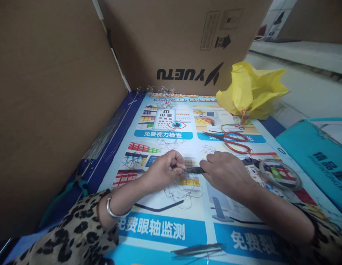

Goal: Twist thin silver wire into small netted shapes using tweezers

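Near the middle of the printed sheet (162, 224), my left hand (166, 167) pinches the end of a thin wire piece, its fingertips closed. My right hand (228, 175) is wrapped round dark pointed pliers (194, 170), whose handles are hidden in the fist. The pliers' tip points left and meets my left fingertips; the exact contact is too small to make out. Below the hands lies a loose tangle of thin looped wire (184, 191) with tiny red spots. Red-handled scissors (237, 142) lie beyond my right hand, blades pointing left.
Cardboard walls (187, 44) stand behind and at left. A yellow bag (250, 90), a clear coil (281, 175) and a teal pouch (320, 158) are at right. Straight wires (104, 136) and a teal-handled tool (74, 186) lie left. Dark thin strips (198, 250) lie in front.
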The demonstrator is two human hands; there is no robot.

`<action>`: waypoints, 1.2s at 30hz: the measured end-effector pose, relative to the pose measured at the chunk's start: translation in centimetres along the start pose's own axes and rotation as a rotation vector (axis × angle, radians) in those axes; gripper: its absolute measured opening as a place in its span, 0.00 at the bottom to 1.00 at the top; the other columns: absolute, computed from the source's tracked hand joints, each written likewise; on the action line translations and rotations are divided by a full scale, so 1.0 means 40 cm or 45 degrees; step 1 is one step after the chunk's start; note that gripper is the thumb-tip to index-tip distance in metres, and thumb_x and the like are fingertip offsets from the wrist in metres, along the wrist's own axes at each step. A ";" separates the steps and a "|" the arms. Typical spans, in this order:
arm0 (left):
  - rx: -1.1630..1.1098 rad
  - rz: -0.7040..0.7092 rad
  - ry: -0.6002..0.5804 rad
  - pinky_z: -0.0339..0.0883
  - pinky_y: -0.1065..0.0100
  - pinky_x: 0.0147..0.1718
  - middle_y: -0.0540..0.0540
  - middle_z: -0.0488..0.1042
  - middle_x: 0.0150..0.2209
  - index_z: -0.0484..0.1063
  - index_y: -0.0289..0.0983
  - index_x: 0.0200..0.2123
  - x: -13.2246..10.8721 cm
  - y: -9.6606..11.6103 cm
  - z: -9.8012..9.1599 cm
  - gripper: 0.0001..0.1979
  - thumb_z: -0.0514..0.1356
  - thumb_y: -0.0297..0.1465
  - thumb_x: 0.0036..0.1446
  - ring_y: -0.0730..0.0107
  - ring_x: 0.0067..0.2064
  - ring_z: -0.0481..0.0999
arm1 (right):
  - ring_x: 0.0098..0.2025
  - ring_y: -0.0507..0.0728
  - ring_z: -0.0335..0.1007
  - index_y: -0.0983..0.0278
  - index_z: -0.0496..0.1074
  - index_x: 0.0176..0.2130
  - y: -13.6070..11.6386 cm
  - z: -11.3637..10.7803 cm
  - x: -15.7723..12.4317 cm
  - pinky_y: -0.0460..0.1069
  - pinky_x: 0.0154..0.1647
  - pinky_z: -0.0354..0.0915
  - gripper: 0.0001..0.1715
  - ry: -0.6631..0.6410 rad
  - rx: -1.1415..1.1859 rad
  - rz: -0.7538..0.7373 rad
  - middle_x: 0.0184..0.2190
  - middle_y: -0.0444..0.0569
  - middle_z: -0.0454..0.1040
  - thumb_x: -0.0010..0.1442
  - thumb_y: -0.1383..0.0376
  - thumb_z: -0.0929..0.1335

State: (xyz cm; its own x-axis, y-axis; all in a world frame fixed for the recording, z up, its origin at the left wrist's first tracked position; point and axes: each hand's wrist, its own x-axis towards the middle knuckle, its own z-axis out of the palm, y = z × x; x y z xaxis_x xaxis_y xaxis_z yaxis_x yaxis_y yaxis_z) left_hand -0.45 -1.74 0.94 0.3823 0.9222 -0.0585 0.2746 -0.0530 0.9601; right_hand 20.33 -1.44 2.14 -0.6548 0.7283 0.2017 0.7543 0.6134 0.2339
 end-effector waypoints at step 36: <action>-0.092 0.062 -0.022 0.60 0.72 0.31 0.50 0.69 0.31 0.62 0.36 0.33 0.004 -0.015 -0.009 0.06 0.57 0.24 0.51 0.75 0.32 0.68 | 0.31 0.52 0.66 0.63 0.70 0.28 -0.009 0.033 0.002 0.46 0.28 0.49 0.16 -0.257 0.331 0.158 0.27 0.46 0.73 0.61 0.57 0.61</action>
State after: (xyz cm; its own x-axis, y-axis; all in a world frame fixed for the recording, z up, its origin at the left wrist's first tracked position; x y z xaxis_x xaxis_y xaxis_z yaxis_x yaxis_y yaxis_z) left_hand -0.85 -1.42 0.44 0.4088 0.9125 -0.0154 0.1914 -0.0692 0.9791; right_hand 20.05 -1.20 0.83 -0.5545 0.8320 0.0150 0.8313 0.5547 -0.0356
